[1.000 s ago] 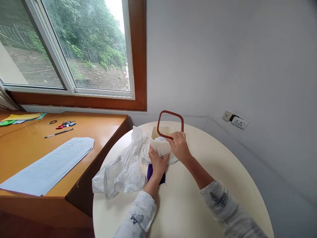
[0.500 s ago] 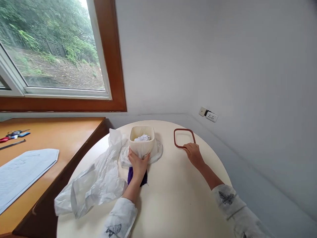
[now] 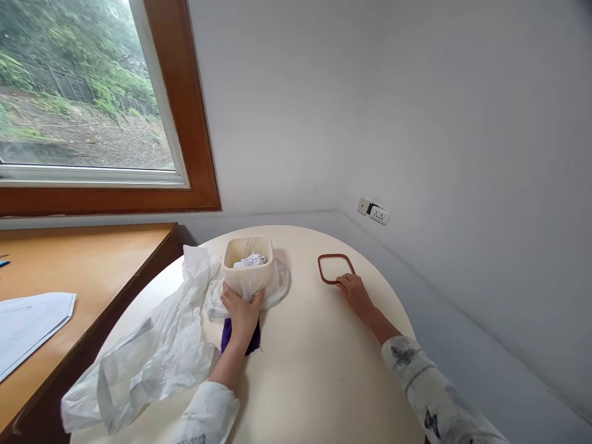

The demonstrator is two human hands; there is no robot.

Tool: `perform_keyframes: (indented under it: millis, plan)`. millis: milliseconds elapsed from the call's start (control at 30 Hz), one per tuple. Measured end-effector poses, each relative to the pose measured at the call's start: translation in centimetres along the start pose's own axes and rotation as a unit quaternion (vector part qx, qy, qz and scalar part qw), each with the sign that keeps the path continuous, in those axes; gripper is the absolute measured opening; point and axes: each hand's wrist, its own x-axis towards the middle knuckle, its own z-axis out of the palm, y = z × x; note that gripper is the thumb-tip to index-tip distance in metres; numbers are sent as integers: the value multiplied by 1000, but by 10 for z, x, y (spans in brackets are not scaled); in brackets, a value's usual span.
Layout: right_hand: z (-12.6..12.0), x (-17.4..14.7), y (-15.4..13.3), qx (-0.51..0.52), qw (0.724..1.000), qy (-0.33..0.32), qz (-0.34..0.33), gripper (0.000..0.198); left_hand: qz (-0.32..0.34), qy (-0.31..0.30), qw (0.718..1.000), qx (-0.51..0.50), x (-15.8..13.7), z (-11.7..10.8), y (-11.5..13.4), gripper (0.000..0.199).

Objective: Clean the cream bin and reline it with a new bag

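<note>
My left hand (image 3: 242, 313) is wrapped round the near side of a small cream bin (image 3: 247, 280), thumb and fingers spread on its wall. The bin stands upright on the round table, lined with a thin whitish bag whose loose edge (image 3: 279, 290) hangs round its outside. Crumpled white paper (image 3: 250, 261) lies inside. Under my left wrist is a piece of dark purple cloth (image 3: 252, 343). My right hand (image 3: 355, 293) pinches the near right corner of a reddish-brown square ring (image 3: 320, 270), which looks to be at or just above the tabletop.
A large crumpled white plastic bag (image 3: 157, 357) spreads over the left of the round table (image 3: 314, 382). Farther left, a wooden desk (image 3: 111, 253) holds paper sheets (image 3: 34, 320). A wall socket (image 3: 380, 214) sits behind on the right, and a window is at upper left.
The view has turned to the right, so everything shifts left in the picture. My right hand and the ring are a little lower and nearer; the left hand still holds the bin.
</note>
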Motion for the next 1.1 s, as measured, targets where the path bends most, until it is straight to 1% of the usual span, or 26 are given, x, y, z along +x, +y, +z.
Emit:
perform_keyframes:
  millis: [200, 467, 1100]
  plan:
    - [6, -4, 8, 9, 1000, 6, 13, 23, -4, -7, 1000, 8, 1, 0, 1, 100]
    - [8, -3, 12, 34, 999, 6, 27, 21, 12, -2, 1000, 7, 1, 0, 1, 98]
    - [8, -4, 11, 70, 997, -15, 31, 21, -14, -15, 1000, -6, 0, -2, 3, 99]
